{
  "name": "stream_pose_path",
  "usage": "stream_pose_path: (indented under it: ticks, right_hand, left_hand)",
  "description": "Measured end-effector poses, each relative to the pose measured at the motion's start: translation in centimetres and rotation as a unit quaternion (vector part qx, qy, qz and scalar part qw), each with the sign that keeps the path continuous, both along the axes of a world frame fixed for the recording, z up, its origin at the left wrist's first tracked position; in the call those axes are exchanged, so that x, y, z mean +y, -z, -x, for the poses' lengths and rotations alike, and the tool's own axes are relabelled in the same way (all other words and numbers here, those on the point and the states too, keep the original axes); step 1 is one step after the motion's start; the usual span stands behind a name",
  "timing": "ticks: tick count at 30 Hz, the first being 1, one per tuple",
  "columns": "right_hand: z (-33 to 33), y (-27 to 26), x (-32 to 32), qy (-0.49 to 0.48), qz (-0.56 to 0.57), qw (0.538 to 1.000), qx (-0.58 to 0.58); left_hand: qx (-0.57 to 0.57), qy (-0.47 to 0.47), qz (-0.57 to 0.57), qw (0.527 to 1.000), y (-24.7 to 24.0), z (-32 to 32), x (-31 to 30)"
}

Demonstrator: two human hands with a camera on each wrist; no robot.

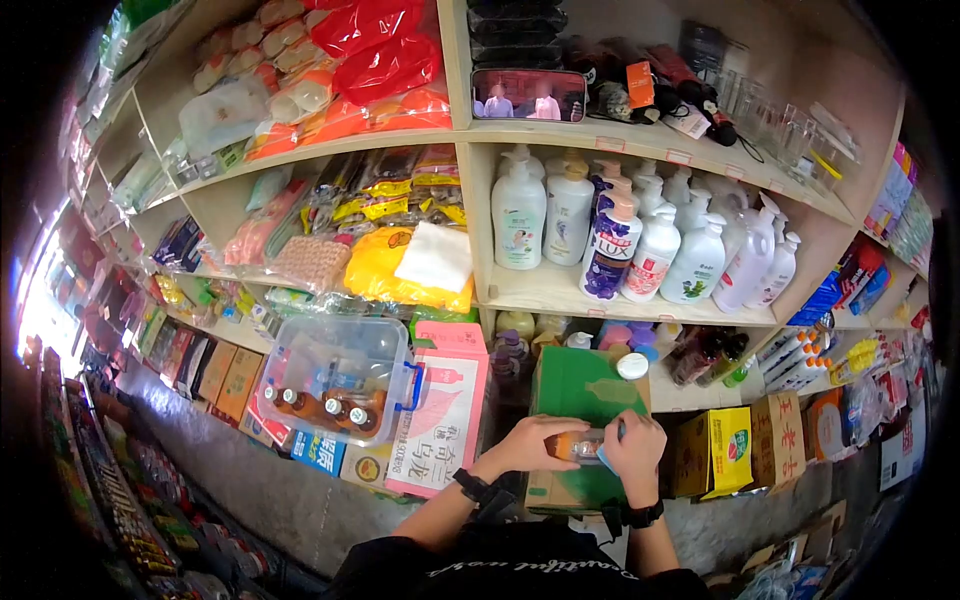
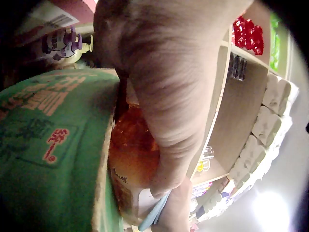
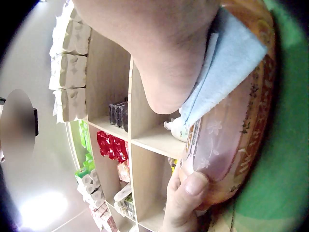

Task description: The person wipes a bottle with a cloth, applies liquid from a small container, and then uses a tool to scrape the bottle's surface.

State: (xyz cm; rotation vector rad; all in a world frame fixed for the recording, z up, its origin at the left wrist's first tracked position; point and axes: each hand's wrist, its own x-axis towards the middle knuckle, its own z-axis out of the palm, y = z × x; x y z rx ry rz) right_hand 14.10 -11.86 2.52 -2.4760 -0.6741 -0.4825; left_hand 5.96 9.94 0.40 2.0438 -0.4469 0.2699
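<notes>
In the head view, a bottle of amber drink [image 1: 572, 446] lies on its side over a green cardboard carton [image 1: 575, 392]. My left hand [image 1: 524, 446] grips one end of it, thumb and fingers around the body. At the other end, my right hand [image 1: 637, 446] pinches a folded light blue cloth [image 3: 229, 67] against the bottle. The right wrist view shows the cloth lying along the printed label and the left thumb pressing the bottle's lower part. Part of the bottle is hidden behind the hands.
Left of the carton, a clear plastic bin [image 1: 295, 345] holds several similar bottles, next to a pink and white carton [image 1: 440, 410]. A white round-topped item [image 1: 632, 366] stands at the green carton's back edge. Shelves behind carry pump bottles [image 1: 610, 250] and packaged goods.
</notes>
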Motion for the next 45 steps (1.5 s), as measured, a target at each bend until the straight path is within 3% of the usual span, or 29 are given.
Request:
stream_pose_path:
  ticks: [45]
  right_hand:
    - [0.16, 0.04, 0.05, 0.004, 0.002, 0.999, -0.035]
  left_hand:
    - [-0.016, -0.006, 0.000, 1.000, 0.22, 0.18, -0.14]
